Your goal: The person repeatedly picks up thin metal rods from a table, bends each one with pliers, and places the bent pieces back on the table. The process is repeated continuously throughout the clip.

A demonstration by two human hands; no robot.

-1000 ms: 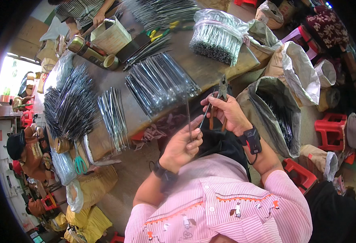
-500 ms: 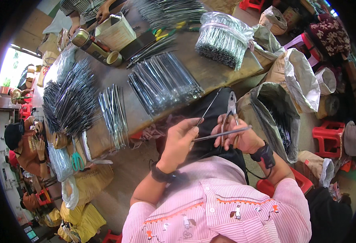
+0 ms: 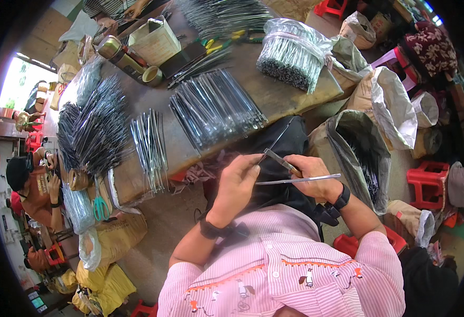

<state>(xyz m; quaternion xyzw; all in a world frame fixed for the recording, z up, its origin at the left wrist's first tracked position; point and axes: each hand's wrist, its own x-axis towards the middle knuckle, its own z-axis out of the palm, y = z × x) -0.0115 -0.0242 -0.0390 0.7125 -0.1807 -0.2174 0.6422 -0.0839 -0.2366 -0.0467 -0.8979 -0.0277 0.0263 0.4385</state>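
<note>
Over my dark-trousered lap, my left hand (image 3: 238,182) pinches a thin metal strip (image 3: 281,134) between thumb and fingers, its free end slanting up and away. My right hand (image 3: 311,174) is closed round the handles of a pair of pliers (image 3: 279,159). The jaws point left and meet the strip close to my left fingertips; whether they bite it is too small to tell. A second, flat metal strip (image 3: 324,177) lies crosswise from near my left hand past my right. Which hand bears it, I cannot tell.
On the table (image 3: 290,103) lie a row of metal strips (image 3: 216,108), a smaller group (image 3: 149,150), a dark heap (image 3: 97,129) and a wrapped bundle (image 3: 290,58). An open sack (image 3: 364,153) stands at right. Far left, a co-worker (image 3: 41,190) sits; another person's hands (image 3: 121,16) show across the table.
The pliers have swung from pointing away with jaws apart to pointing left, onto the strip at my left fingertips. My right hand has turned over, and the crosswise strip has shifted right.
</note>
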